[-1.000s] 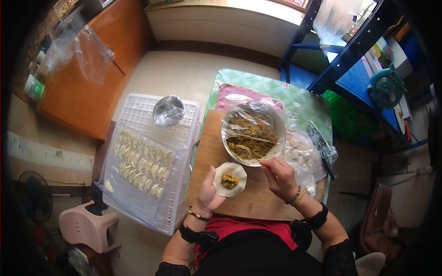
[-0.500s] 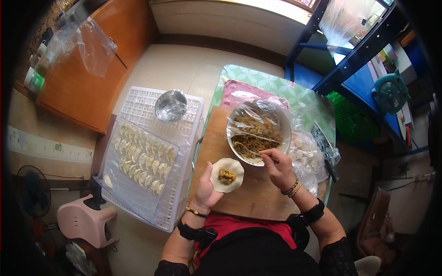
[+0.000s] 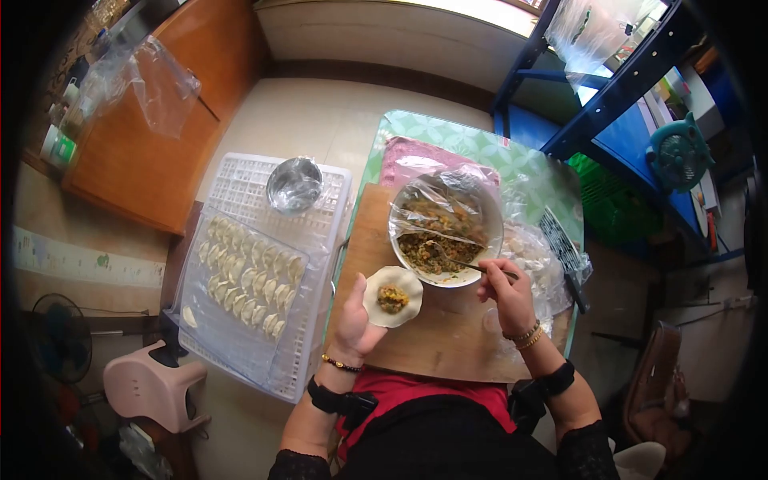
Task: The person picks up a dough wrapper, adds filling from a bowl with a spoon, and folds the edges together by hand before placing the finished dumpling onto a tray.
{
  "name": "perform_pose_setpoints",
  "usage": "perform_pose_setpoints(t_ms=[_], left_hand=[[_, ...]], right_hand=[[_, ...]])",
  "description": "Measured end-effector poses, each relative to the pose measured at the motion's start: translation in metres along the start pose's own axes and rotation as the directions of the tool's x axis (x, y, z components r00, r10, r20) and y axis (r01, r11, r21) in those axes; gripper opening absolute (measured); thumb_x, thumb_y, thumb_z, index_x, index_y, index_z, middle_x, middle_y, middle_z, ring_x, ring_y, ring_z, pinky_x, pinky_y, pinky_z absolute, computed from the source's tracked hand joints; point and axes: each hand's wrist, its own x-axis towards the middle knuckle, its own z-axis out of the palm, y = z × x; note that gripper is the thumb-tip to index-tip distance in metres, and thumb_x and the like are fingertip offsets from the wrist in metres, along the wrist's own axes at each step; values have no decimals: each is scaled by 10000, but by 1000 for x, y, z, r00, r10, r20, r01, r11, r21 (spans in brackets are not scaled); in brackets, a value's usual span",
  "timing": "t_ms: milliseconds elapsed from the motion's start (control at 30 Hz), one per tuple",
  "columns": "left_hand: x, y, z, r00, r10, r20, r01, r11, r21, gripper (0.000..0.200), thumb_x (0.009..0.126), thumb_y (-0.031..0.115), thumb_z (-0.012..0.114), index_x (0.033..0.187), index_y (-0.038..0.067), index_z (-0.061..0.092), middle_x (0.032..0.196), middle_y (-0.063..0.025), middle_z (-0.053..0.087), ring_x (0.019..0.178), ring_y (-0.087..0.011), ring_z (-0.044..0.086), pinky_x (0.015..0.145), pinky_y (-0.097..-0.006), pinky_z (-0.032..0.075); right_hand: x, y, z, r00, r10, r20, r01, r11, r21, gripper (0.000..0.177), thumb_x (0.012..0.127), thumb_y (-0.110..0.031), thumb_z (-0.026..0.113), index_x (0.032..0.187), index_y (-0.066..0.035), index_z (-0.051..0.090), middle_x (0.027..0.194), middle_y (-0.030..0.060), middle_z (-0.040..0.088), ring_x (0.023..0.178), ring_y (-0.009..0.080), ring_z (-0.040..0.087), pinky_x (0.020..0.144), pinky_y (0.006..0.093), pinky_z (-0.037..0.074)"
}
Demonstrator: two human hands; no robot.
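My left hand [image 3: 356,322] holds a round dumpling wrapper [image 3: 409,307] at its left edge, palm beneath. A small heap of chopped filling [image 3: 392,299] sits in the wrapper's middle. The fingers of my right hand [image 3: 508,295] are closed round the dark handle of a spoon [image 3: 468,266]. Its head dips into the filling in the bowl [image 3: 458,282], so its exact shape is partly hidden. Clear plastic film [image 3: 444,196] covers the far part of the bowl.
A wooden board [image 3: 424,352] lies under my hands. Left of it, rows of folded dumplings [image 3: 248,276] lie on a clear tray over a white plastic crate [image 3: 320,240], beside a film-covered metal bowl [image 3: 294,186]. To the right are a plastic bag [image 3: 532,268] and a cleaver [image 3: 562,248].
My right hand has moved a little right and shows more of the spoon's handle, with its head now in the filling. The left hand and wrapper have barely moved.
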Motion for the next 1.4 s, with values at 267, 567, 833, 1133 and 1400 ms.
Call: perform_pose_setpoints(t_ms=[267,567,833,1133,1400], left_hand=[[-1,-4,9,1000,-11,28,12,1000,-20,644,1037,495,248,1387,-21,410,1374,-196,496,1270,-325,493,1089,-469,385],[-9,-7,12,998,-8,66,9,1000,-21,674,1031,517,221,1371,-26,429,1344,-203,524,1256,-327,508,1080,-468,396],[-13,-9,10,997,-19,69,20,999,-27,660,1035,508,213,1376,-16,428,1350,-183,523,1249,-318,515,1072,-465,408],[-14,-9,12,994,-19,105,27,997,-69,658,1035,509,204,1379,-6,426,1336,-171,535,1227,-309,533,1044,-457,439],[-15,-8,12,992,-8,127,15,998,-55,668,1030,524,208,1374,-4,430,1322,-166,543,1206,-300,548,1027,-446,455]], right_hand=[[-57,-22,20,859,-405,313,511,710,-485,168,876,-7,625,1043,10,634,775,97,624,674,187,637,583,304,496],[-73,-21,30,628,-574,525,771,369,-519,221,793,25,689,1006,-10,640,821,132,642,693,291,636,592,361,514],[-79,-11,33,604,-597,529,787,340,-515,215,785,4,701,992,-13,646,810,126,642,682,287,633,581,361,506],[-82,-9,35,589,-584,558,795,294,-531,227,764,12,708,982,-23,655,801,114,643,673,280,614,588,359,490],[-86,-15,36,562,-632,534,807,276,-522,219,763,7,712,973,-27,659,805,106,647,670,277,610,589,362,476]])
